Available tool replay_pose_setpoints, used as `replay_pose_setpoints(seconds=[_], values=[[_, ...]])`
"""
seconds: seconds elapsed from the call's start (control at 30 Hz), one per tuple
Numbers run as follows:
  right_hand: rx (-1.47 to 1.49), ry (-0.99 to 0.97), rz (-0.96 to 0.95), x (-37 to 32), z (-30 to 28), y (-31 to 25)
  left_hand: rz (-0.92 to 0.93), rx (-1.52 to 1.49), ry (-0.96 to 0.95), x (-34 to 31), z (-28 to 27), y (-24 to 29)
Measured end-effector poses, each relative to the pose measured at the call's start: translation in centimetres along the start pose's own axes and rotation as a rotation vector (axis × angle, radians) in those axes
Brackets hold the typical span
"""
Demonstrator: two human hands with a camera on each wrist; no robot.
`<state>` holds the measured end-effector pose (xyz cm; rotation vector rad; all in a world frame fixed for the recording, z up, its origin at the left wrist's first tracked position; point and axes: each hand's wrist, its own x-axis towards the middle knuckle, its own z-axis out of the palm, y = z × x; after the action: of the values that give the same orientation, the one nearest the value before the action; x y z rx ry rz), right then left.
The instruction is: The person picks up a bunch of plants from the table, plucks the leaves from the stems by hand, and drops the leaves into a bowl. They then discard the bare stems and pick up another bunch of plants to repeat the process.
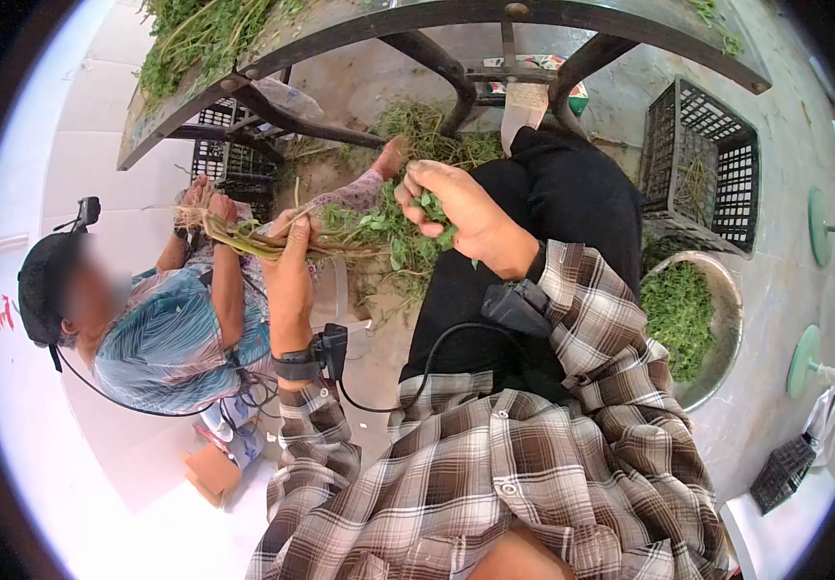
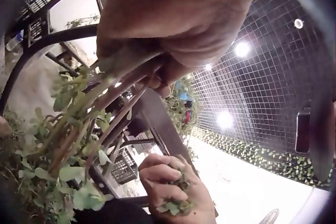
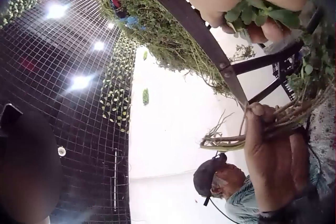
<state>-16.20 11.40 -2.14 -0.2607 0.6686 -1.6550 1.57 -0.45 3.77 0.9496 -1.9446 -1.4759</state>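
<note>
My left hand point(image 1: 290, 285) grips a bunch of long leafy stems point(image 1: 340, 246) near the root end, with the pale roots sticking out to the left. The stems' leafy tops point(image 2: 86, 192) hang over the floor beside my knee. My right hand point(image 1: 475, 217) is just right of those tops, its fingers curled round a small clump of plucked green leaves point(image 3: 262, 15). Part of that clump pokes out between the fingers, while the rest is hidden in the palm.
A table point(image 1: 495, 14) with heaped greens point(image 1: 190, 43) stands in front. To the right are a black crate point(image 1: 662, 164) and a metal bowl point(image 1: 734, 333) of picked leaves. Another person point(image 1: 180, 329) sits at the left, handling plants. Loose greens point(image 1: 427, 126) litter the floor under the table.
</note>
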Motion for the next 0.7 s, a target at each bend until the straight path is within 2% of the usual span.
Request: replay_pose_setpoints(seconds=[0.07, 0.13, 0.2, 0.27, 0.3, 0.47, 0.53, 0.7], values=[[0.013, 0.045, 0.030, 0.0, 0.3, 0.1, -0.020, -0.091, 0.082, 0.1, -0.1, 0.3], [-0.171, 0.008, 0.019, 0.1, 0.0, 0.4, -0.002, -0.102, 0.092, 0.3, -0.2, 0.3], [-0.211, 0.013, 0.047, -0.1, 0.2, 0.5, -0.024, -0.149, 0.089, 0.3, -0.1, 0.5], [-0.699, -0.024, -0.107, -0.3, 0.9, 0.5, -0.021, -0.138, 0.109, 0.2, 0.8, 1.0], [-0.750, -0.091, -0.344, 0.4, 1.3, 1.3, -0.016, -0.128, 0.127, 0.1, 1.0, 1.1], [-0.995, -0.168, -0.217, -1.0, 1.3, 2.4, 0.006, -0.139, 0.091, 0.4, 0.9, 0.9], [-1.260, -0.199, -0.237, -1.1, 1.3, 3.0, 0.015, -0.153, 0.098, 0.4, 0.9, 0.9], [-1.277, -0.157, -0.233, -1.1, 1.4, 3.2, 0.006, -0.198, 0.151, 0.4, 1.2, 1.5]])
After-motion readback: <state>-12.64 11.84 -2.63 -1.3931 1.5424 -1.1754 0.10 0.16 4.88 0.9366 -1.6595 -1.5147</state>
